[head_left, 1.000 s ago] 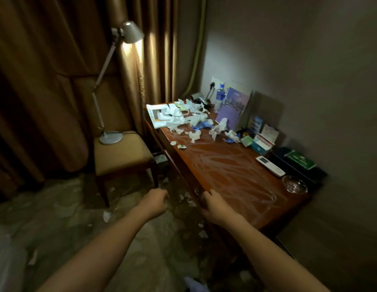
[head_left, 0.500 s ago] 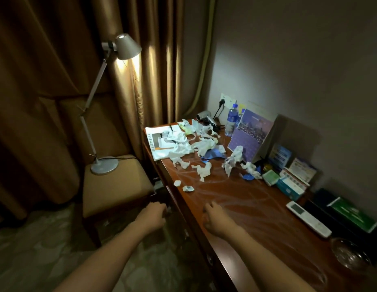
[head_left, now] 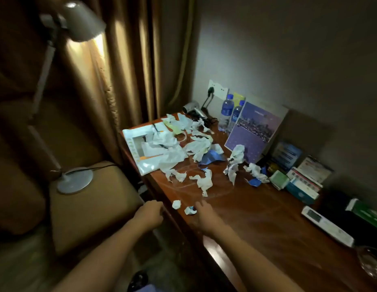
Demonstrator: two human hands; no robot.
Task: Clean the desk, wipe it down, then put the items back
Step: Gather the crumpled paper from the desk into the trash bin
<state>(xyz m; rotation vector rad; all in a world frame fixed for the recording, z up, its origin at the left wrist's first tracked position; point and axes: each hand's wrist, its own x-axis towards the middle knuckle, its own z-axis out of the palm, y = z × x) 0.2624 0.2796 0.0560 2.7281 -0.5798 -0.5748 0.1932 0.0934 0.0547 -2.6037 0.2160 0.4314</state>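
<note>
**Clearing the scraps first**

Crumpled paper scraps are lying near the desk front edge. The right hand is reaching there, fingers loosely extended, holding nothing. The left hand is curling at the edge, seemingly empty. Better sweeping scraps together than picking singly.

Brown curtains hang left of a grey wall. A lit lamp stands on a padded chair at the desk's left edge.
</note>
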